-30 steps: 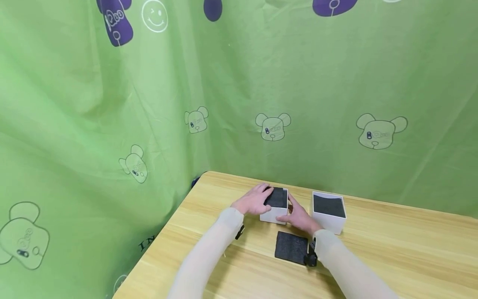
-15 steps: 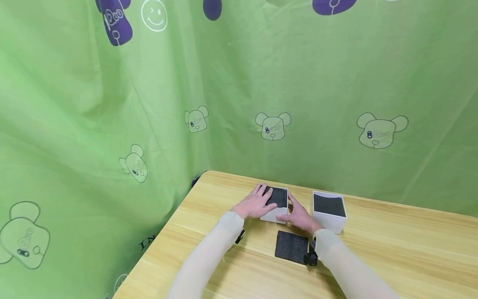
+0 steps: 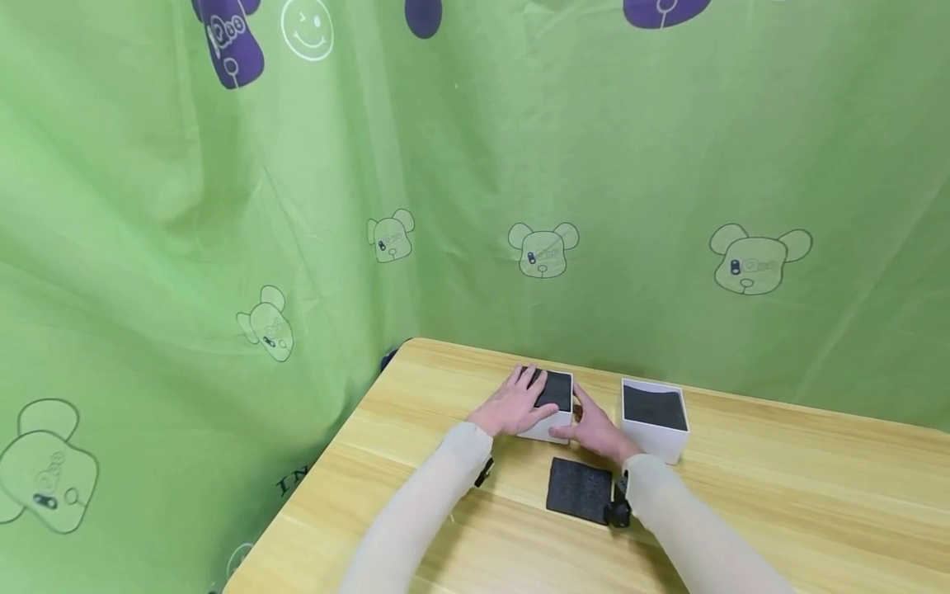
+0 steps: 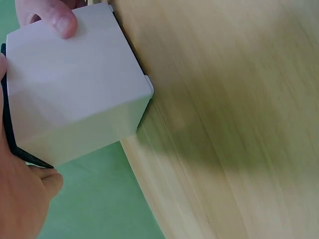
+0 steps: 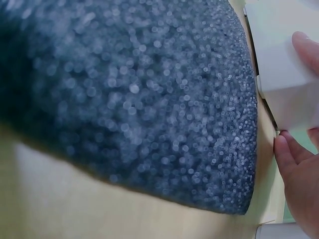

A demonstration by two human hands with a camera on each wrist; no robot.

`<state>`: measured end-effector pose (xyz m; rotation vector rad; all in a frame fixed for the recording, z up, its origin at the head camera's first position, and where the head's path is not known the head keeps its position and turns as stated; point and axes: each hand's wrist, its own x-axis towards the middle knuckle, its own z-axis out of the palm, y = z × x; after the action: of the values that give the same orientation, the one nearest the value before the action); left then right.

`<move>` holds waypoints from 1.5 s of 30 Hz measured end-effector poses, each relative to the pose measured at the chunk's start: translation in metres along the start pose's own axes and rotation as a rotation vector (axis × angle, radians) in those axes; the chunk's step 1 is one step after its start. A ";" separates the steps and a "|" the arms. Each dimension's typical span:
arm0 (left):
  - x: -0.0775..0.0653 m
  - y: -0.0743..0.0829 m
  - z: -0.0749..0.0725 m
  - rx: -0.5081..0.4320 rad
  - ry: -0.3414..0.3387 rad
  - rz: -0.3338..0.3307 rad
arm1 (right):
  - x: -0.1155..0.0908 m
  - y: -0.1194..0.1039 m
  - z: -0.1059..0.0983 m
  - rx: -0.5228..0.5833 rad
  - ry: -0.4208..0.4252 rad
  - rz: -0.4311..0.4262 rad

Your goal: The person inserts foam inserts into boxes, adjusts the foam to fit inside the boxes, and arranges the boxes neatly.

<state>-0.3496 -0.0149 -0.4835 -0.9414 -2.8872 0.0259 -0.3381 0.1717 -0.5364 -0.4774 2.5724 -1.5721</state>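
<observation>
A white box [image 3: 545,427] stands near the table's back edge, with a black foam sheet [image 3: 555,390] in its top. My left hand [image 3: 512,406] presses on the left part of the sheet, fingers spread and mostly straight. In the left wrist view, the sheet's edge [image 4: 31,157] rises above the box rim at the corner beside my palm. My right hand [image 3: 594,429] grips the box from the right, thumb on the front wall and fingers on the side. The right wrist view shows its thumb and fingers on the box [image 5: 286,64]; the hand covers part of the side.
A second white box [image 3: 653,441] with black foam [image 3: 655,408] inside stands to the right. A loose black foam square [image 3: 579,492] lies on the wooden table [image 3: 801,487], in front of the gripped box by the right wrist. A green curtain [image 3: 631,181] hangs behind.
My left hand has shifted slightly right over the sheet, and its fingers have moved across the top. The sheet now lies more evenly within the box rim. My right hand keeps its place.
</observation>
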 end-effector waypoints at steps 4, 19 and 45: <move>0.000 0.003 0.000 0.021 -0.019 -0.023 | -0.001 0.001 0.000 -0.012 0.001 0.015; 0.003 0.009 0.000 0.017 -0.016 -0.065 | 0.002 0.002 0.000 0.001 0.008 -0.001; -0.003 0.003 0.011 -0.018 0.095 0.009 | 0.001 0.003 0.000 -0.047 0.012 0.026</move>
<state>-0.3461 -0.0140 -0.4944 -0.9321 -2.8011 -0.0430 -0.3403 0.1730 -0.5390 -0.4378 2.6188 -1.5138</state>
